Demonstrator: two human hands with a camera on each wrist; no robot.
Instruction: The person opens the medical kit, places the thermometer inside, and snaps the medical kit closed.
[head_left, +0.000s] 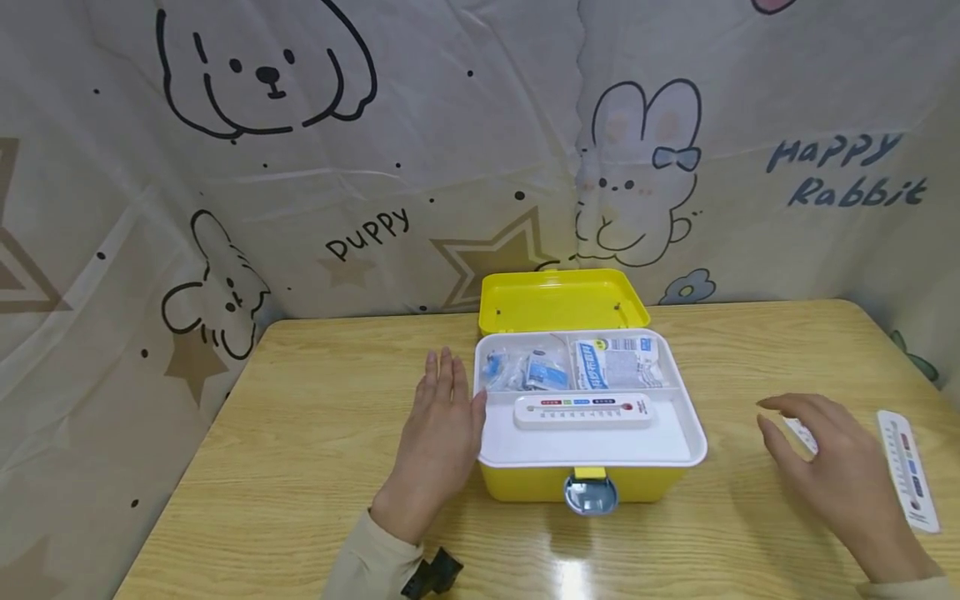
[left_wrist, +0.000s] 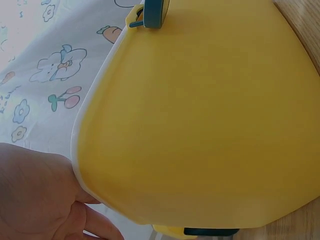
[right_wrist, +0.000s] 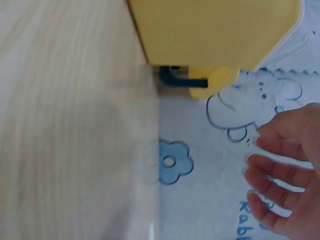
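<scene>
A yellow box (head_left: 517, 485) stands with its lid (head_left: 562, 302) swung back and a white tray (head_left: 600, 450) on top. Across the tray's front compartment lies a white thermometer (head_left: 583, 411). My left hand (head_left: 442, 433) rests against the box's left side near the tray rim, fingers straight; the left wrist view shows that hand (left_wrist: 45, 195) at the rim. To the right of the box, my right hand (head_left: 840, 467) hovers over the table with loosely bent fingers. Nothing is between the fingers of the right hand (right_wrist: 285, 170) in its wrist view.
Packaged gauze (head_left: 618, 363) and a clear bag with blue items (head_left: 543, 372) fill the tray's back compartments. Another thermometer (head_left: 909, 471) lies at the table's right; a white object (head_left: 799, 433) is mostly hidden behind my right hand. A printed cloth (head_left: 480, 150) hangs behind the table (head_left: 322, 400).
</scene>
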